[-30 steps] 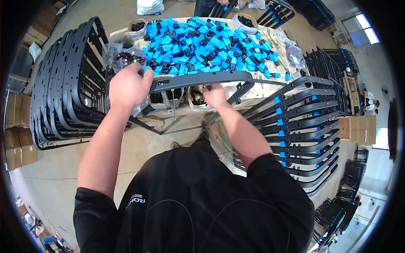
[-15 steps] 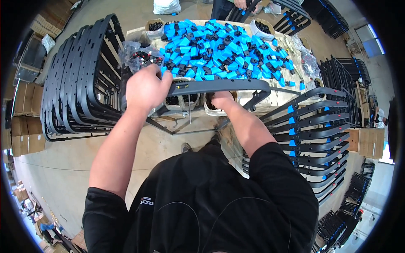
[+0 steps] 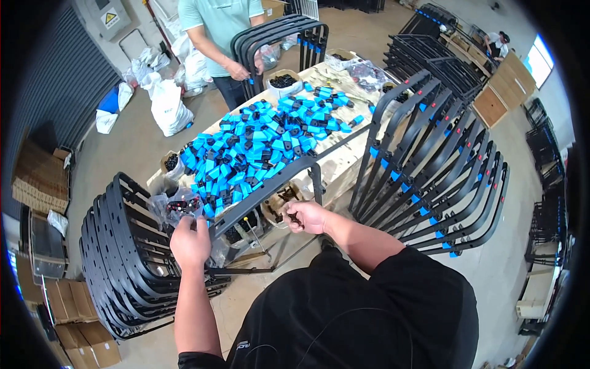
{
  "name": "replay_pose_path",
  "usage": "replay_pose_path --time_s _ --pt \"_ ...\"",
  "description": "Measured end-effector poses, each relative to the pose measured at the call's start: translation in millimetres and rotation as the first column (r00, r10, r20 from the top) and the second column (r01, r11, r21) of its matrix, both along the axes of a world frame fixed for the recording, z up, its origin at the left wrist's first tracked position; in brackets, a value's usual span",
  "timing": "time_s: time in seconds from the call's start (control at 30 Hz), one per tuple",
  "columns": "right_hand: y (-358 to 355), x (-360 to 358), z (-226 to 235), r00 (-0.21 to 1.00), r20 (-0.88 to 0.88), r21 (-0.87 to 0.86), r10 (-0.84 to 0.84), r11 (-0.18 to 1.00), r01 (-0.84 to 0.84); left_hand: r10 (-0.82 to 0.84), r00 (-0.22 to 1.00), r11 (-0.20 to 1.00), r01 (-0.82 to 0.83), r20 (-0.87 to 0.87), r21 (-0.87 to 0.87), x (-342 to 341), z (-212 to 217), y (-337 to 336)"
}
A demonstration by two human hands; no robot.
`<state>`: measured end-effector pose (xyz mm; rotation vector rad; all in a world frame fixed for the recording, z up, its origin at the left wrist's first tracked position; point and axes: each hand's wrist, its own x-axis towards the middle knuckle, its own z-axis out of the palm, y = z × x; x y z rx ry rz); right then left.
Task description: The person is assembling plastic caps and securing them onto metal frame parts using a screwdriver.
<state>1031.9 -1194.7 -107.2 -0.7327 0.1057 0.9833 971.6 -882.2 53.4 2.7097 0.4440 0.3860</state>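
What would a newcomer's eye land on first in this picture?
First, the heap of bright blue-and-black plastic pieces covering much of the table. Next, the round-cornered black frames: a left row, and a right row dotted with blue. Between them, the left hand is at the left end of a black bar while the right hand holds small dark parts.

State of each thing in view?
Black frame: slanted
Left hand: at its end, grip unclear
Right hand: curled around small dark parts
Blue-black pieces: heaped loose
Box: open
Left frames: nested together
Right frames: bearing blue fittings
Co-worker: standing beside far frames
White sack: upright
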Motion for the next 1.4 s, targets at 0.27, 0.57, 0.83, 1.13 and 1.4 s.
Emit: replay_pose_path --time_s 0.27,0.57,0.83,1.13,1.4 --pt "-57.1 -22.4 17.3 0.997 0.014 -0.114 -0.078 0.990 0.079 0.024 1.000 1.000 -0.024 -0.002 -0.006 6.3 -6.1 1.5" --pt "-158.4 51.1 -31.6 0.863 0.013 -0.443 -0.505 0.771 0.458 0.078 0.996 0.996 -0.079 -0.040 -0.032 16.0 2.9 -10.6" --pt "-127.0 204.9 -67.9 0.740 0.644 -0.758 0.193 0.285 0.586 0.100 0.992 0.988 -0.108 -0.075 -0.107 22.7 -12.1 -3.6" --pt "-94.6 295.7 -56.8 0.704 0.255 -0.946 0.662 0.022 0.322 0.135 0.989 0.983 -0.142 -0.066 -0.120 23.2 -15.4 -0.6" --pt "-114.5 242.2 -63.7 0.559 0.385 -0.861 0.735 0.067 0.504 0.223 0.972 0.967 -0.230 -0.077 -0.108 24.9 -9.1 -4.7"
